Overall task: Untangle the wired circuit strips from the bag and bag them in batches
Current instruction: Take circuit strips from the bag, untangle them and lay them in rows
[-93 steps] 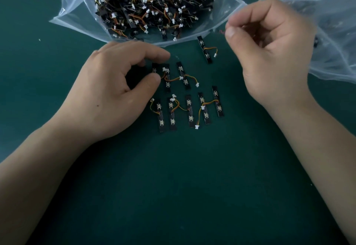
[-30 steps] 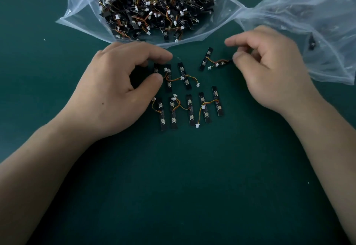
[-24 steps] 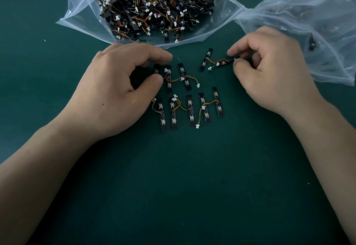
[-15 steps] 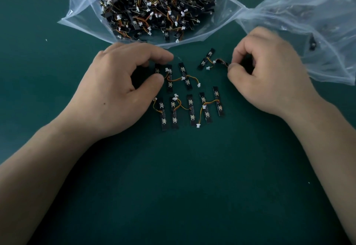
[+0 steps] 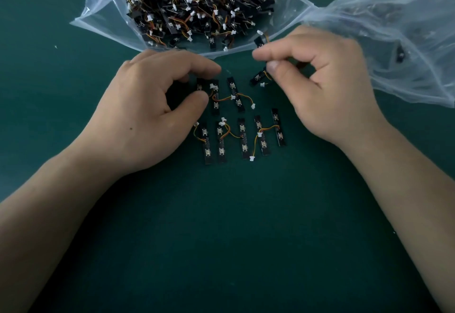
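The full bag [image 5: 103, 17], packed with tangled strips [image 5: 197, 5] and lying on the green mat [image 5: 221, 239], serves as our landmark. Just below its near edge, toward the left, the left hand [image 5: 147, 110] rests on the mat with thumb and forefinger curled narrowly round the leftmost strip [image 5: 200, 85] of the upper row. We judge that it pins this strip so the row does not slide. Below the middle of the bag's near edge lie the laid-out strips [image 5: 242, 138] in two rows, boards side by side and roughly parallel, an order we take to ease counting a batch. Each is a short, narrow black board bearing pale square parts, with a thin orange-and-yellow lead ending in a small white plug. At the right end of the bag's near edge, the right hand [image 5: 327, 91] pinches a wired pair [image 5: 257, 78] between thumb and forefinger. One board shows below the forefinger and another above it, which suggests that their leads are not yet separated. Touching the full bag's right corner, the second bag [image 5: 394, 29] lies nearly empty, one dark strip showing through its film, probably awaiting a batch.
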`<state>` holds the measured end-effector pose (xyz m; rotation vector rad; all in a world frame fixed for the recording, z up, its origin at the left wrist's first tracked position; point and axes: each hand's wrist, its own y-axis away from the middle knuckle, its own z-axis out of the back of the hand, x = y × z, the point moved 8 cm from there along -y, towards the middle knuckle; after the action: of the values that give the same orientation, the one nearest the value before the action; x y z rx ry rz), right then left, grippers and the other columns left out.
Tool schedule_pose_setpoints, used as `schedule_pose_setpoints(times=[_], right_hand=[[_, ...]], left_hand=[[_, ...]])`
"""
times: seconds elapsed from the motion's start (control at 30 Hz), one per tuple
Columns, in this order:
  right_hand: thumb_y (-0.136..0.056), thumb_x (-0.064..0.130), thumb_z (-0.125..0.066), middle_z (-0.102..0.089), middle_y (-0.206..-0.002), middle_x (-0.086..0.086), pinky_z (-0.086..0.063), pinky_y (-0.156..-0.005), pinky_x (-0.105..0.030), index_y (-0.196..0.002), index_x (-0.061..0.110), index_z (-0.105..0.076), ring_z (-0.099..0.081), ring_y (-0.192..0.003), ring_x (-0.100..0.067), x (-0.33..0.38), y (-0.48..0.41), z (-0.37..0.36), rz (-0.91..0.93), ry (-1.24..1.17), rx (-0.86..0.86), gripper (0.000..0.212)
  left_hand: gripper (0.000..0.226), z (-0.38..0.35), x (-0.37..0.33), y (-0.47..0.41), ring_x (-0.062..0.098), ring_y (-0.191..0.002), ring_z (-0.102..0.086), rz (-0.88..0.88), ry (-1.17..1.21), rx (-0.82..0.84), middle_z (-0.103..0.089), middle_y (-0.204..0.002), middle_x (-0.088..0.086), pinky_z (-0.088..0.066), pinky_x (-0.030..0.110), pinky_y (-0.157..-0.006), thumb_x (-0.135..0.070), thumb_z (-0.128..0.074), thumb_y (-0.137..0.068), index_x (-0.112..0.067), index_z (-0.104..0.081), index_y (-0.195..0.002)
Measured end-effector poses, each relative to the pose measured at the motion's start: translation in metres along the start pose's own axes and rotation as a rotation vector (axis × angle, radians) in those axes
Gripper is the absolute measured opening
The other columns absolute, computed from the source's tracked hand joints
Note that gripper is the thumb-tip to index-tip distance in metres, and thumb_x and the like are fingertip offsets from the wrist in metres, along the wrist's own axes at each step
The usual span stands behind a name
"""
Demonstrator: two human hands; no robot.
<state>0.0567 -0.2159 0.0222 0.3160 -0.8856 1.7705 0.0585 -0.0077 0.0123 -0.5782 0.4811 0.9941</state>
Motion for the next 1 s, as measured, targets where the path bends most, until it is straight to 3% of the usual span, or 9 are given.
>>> schedule_pose_setpoints(times=[0.13,0.23,0.33,0.4,0.53,0.63,0.83,1.0], right_hand=[[-0.097,0.013,-0.064,-0.065,-0.090,0.022,-0.040,-0.077,-0.009,-0.109,0.023,-0.080,-0.062,-0.079,0.005,-0.002,-0.001,-0.004,-0.036,0.084,0.050,0.022],[-0.092,0.014,-0.059,-0.070,-0.086,0.009,-0.042,-0.069,-0.021,-0.101,0.021,-0.081,-0.057,-0.069,-0.007,-0.007,-0.001,0.004,-0.060,0.209,-0.009,0.025],[-0.092,0.014,-0.056,-0.072,-0.085,0.005,-0.046,-0.079,-0.028,-0.099,0.019,-0.081,-0.062,-0.077,-0.016,-0.008,-0.001,0.016,-0.048,0.266,-0.064,0.026],[-0.093,0.011,-0.059,-0.069,-0.084,0.010,-0.046,-0.084,-0.026,-0.098,0.017,-0.080,-0.062,-0.079,-0.013,-0.002,0.001,0.018,0.006,0.219,-0.087,0.023],[-0.094,0.014,-0.071,-0.068,-0.087,0.012,-0.044,-0.086,-0.019,-0.102,0.014,-0.080,-0.060,-0.082,-0.009,0.010,0.006,0.002,0.097,0.145,0.024,0.012],[-0.096,0.020,-0.073,-0.073,-0.090,0.007,-0.048,-0.088,-0.029,-0.104,0.015,-0.080,-0.066,-0.086,-0.016,0.010,0.004,-0.001,0.126,0.140,0.072,0.012],[-0.098,0.016,-0.065,-0.064,-0.087,0.021,-0.045,-0.090,-0.026,-0.108,0.015,-0.078,-0.058,-0.082,-0.001,0.003,0.004,0.008,0.052,0.119,-0.029,0.017],[-0.093,0.021,-0.068,-0.068,-0.093,0.007,-0.046,-0.097,-0.035,-0.105,0.020,-0.077,-0.060,-0.096,-0.013,-0.009,0.002,0.009,-0.038,0.169,-0.022,0.015]], left_hand=[[0.034,-0.001,0.000,0.000,-0.007,-0.104,-0.054,-0.006,0.001,0.002,-0.051,-0.102,-0.055,-0.034,0.002,-0.093,-0.026,-0.062,-0.094,-0.034,-0.071,-0.126],[0.034,0.000,0.001,0.000,-0.009,-0.103,-0.053,-0.005,-0.002,-0.003,-0.051,-0.102,-0.055,-0.035,0.003,-0.093,-0.027,-0.062,-0.094,-0.033,-0.071,-0.126],[0.034,0.000,0.000,0.000,-0.009,-0.103,-0.053,-0.002,-0.004,-0.002,-0.052,-0.101,-0.054,-0.034,0.003,-0.093,-0.026,-0.061,-0.094,-0.033,-0.071,-0.126],[0.035,0.000,0.001,0.000,-0.008,-0.104,-0.054,0.003,-0.005,0.000,-0.052,-0.101,-0.054,-0.033,0.002,-0.093,-0.027,-0.061,-0.094,-0.033,-0.071,-0.126],[0.034,0.000,0.001,0.000,-0.012,-0.103,-0.052,0.001,-0.008,0.002,-0.052,-0.101,-0.054,-0.032,0.000,-0.091,-0.027,-0.062,-0.094,-0.033,-0.071,-0.126],[0.034,0.000,0.001,0.000,-0.011,-0.103,-0.053,0.005,-0.007,0.001,-0.052,-0.101,-0.055,-0.032,-0.001,-0.091,-0.027,-0.062,-0.094,-0.033,-0.071,-0.127],[0.034,-0.001,0.001,0.001,-0.008,-0.104,-0.053,0.009,-0.002,0.003,-0.052,-0.101,-0.054,-0.033,0.000,-0.092,-0.027,-0.062,-0.094,-0.033,-0.071,-0.126],[0.034,0.000,0.002,0.001,-0.013,-0.102,-0.052,0.011,-0.001,0.000,-0.054,-0.100,-0.051,-0.033,0.001,-0.091,-0.027,-0.062,-0.094,-0.033,-0.071,-0.126]])
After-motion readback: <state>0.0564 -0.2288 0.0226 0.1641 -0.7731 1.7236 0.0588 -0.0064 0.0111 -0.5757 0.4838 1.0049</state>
